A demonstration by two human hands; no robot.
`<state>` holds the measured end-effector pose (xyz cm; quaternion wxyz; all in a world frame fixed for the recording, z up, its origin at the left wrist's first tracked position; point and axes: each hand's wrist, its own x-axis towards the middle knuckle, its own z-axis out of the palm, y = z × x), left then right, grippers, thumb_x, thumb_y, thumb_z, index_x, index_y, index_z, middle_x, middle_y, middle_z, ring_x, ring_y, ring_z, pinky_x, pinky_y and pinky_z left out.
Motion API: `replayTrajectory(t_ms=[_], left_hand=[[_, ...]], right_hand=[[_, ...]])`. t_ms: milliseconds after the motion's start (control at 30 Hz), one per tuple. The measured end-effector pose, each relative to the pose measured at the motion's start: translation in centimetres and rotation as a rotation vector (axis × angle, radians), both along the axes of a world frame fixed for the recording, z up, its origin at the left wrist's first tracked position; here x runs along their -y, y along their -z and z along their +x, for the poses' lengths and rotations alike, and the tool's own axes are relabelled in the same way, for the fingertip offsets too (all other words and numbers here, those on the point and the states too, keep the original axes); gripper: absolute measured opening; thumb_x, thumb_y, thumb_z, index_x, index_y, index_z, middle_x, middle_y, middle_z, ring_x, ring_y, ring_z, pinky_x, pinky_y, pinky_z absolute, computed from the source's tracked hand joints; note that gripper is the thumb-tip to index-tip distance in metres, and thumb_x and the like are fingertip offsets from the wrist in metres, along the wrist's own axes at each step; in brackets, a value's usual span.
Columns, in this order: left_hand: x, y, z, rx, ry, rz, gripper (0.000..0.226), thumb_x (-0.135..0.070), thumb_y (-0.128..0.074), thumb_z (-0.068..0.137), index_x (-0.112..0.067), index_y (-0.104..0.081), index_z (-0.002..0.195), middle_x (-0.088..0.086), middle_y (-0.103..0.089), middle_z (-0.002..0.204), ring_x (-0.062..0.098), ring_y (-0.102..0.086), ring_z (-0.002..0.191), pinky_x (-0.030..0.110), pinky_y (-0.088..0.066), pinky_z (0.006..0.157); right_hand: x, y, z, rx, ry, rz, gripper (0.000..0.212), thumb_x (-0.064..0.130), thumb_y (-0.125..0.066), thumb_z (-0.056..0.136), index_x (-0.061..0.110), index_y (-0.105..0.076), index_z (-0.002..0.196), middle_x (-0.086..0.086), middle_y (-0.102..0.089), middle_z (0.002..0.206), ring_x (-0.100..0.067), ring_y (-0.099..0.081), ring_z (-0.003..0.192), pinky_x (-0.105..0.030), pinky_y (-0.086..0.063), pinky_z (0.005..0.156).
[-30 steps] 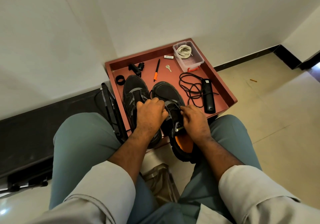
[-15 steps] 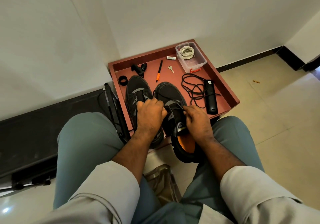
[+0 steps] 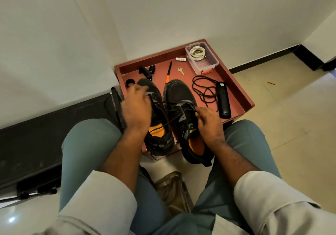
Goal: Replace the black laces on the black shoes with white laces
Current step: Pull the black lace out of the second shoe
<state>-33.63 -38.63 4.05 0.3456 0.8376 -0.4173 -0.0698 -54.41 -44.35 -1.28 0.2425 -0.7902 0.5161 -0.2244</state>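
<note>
A person sits with knees apart over a reddish tray (image 3: 243,96) set in the corner of the room, and two black shoes stand on its near half with their heels toward the sitter. Over the left shoe (image 3: 160,138), the left hand (image 3: 136,107) is raised and blurred; its fingers look curled, with a strand of black lace (image 3: 174,118) running from it across to the other shoe, though the blur keeps me from telling whether it truly pinches the lace. The right shoe (image 3: 179,93) sits just beside the first, its heel hanging off the tray's near edge, orange insole showing. The right hand (image 3: 209,123) rests on that shoe's right side, fingertips pinched on the lace near the upper eyelets. Farther back on the tray lie small black parts (image 3: 146,71), an orange-and-black pen (image 3: 168,75), a key (image 3: 180,70) and a small white tube (image 3: 181,59). To the right, a loose black lace (image 3: 203,87) lies in a tangle beside a black handset (image 3: 224,101). At the far right corner a clear plastic box (image 3: 209,65) holds the coiled white laces (image 3: 197,52).
</note>
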Motion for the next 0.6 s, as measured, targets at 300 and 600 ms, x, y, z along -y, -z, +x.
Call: replayTrajectory(t_ms=[300, 600], left_hand=[[1.2, 3.9, -4.5, 0.212, 0.410, 0.235, 0.027, -0.015, -0.055, 0.094, -0.015, -0.065, 0.119, 0.005, -0.065, 0.110, 0.025, -0.062, 0.102, 0.042, -0.049, 0.090], [0.7, 3.1, -3.2, -0.129, 0.199, -0.040, 0.013, -0.007, -0.062, 0.091, -0.007, -0.074, 0.094, 0.006, -0.069, 0.092, 0.014, -0.061, 0.085, 0.022, -0.049, 0.080]], right_hand=[[0.1, 0.5, 0.7, -0.028, -0.028, -0.005, 0.032, 0.005, -0.054, 0.092, 0.005, -0.063, 0.123, -0.009, -0.065, 0.114, -0.023, -0.057, 0.108, -0.030, -0.043, 0.097], [0.4, 0.7, 0.7, -0.046, -0.014, 0.018, 0.031, 0.009, -0.053, 0.094, 0.008, -0.063, 0.123, -0.006, -0.065, 0.114, -0.021, -0.057, 0.108, -0.028, -0.043, 0.097]])
